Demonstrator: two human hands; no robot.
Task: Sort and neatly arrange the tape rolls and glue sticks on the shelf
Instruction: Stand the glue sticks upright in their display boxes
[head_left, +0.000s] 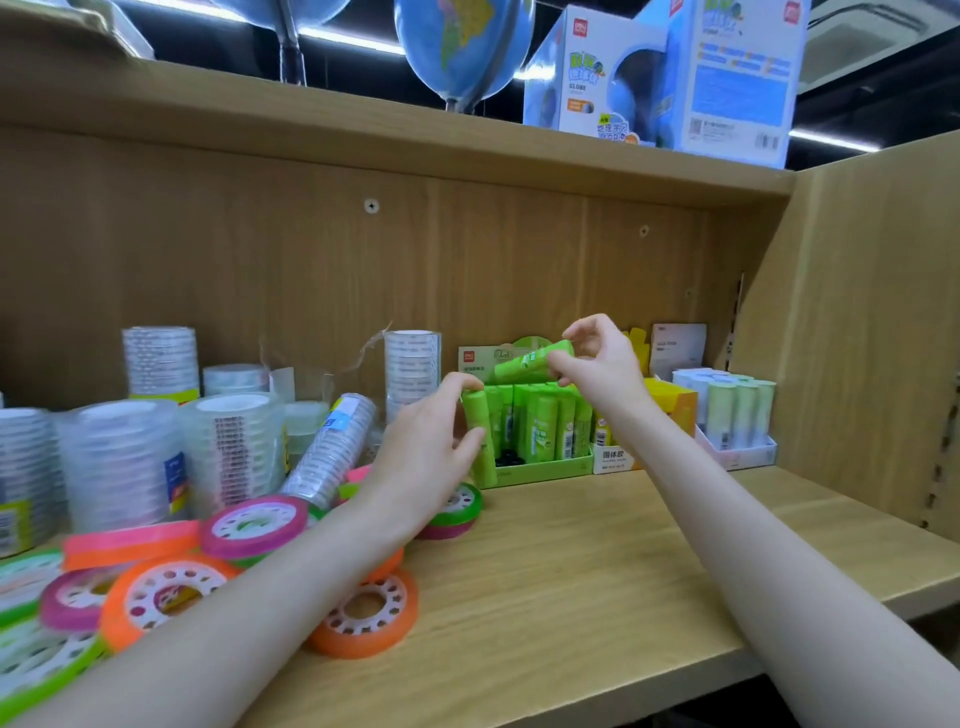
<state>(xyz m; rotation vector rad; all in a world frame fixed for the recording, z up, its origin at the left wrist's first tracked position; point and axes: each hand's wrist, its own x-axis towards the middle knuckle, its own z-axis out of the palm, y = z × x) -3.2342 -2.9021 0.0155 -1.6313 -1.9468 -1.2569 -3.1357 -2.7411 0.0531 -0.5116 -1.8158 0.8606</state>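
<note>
At my nine o'clock the colored tape rolls (171, 587) lie loose on the shelf (597, 571), unsorted. My left hand (426, 447) wraps a green glue stick (480, 436) held upright at the left wall of the green display box (540, 467). At one o'clock my right hand (602, 364) pinches a second glue stick (530, 361), tilted above the box. I judge each should go in upright, label forward, one at a time.

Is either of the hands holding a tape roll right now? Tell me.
No, the left hand grips one green glue stick and the right hand pinches another glue stick.
</note>
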